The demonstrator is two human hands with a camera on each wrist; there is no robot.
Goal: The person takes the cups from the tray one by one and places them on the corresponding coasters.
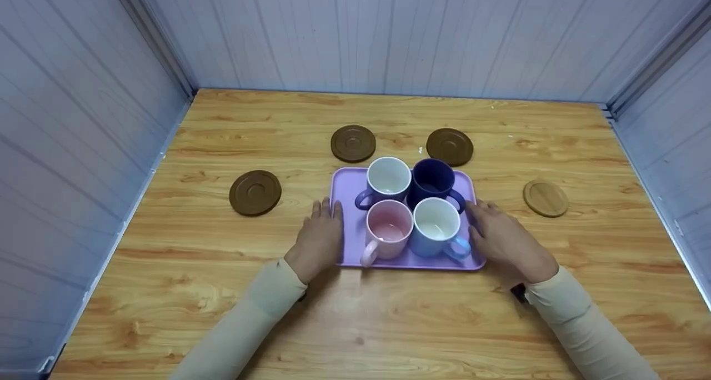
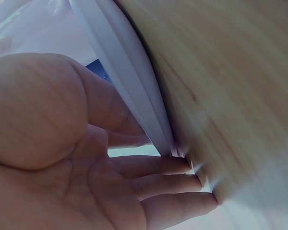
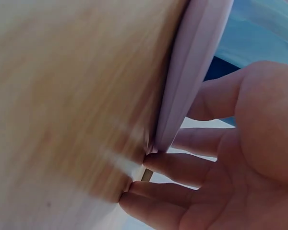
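Observation:
A lilac tray lies on the table and carries a purple mug with a white inside, a dark blue mug, a pink mug and a light blue mug with a white inside. At the tray's left edge, my left hand holds the rim, thumb on the inner side and fingers outside. My right hand grips the opposite edge the same way. In both wrist views, some fingertips touch the table beside the tray wall.
Dark brown round coasters lie at the left, behind the tray and at back right, this last close to the dark blue mug. A lighter wooden coaster lies to the right. Pale panels wall in the wooden table.

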